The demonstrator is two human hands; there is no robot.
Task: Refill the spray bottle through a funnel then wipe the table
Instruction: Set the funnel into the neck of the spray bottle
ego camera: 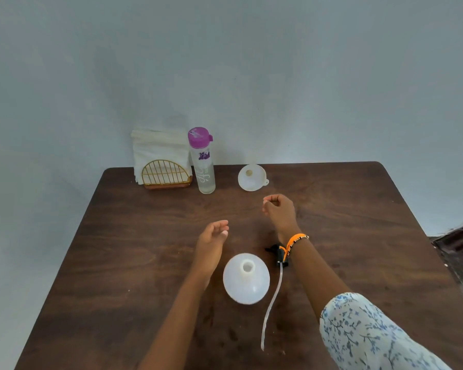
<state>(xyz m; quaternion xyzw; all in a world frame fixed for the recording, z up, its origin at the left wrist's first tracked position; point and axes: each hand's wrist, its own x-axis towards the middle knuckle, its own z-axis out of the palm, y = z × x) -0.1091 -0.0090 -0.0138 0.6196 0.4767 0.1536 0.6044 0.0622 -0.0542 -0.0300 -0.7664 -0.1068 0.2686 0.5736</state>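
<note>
Spray head (278, 252) partly behind wrist.

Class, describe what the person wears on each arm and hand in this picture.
The right arm has a short white sleeve with a small blue flower print, and an orange beaded wristband at the wrist. The left arm is bare, with no sleeve in view. Neither the left hand nor the right hand shows rings or gloves.

Dark brown wood desk (145, 249) w/ rounded corners, pushed against plain pale blue-grey wall (251, 62); dim even light; bit of dark floor (460, 260) at right
</note>
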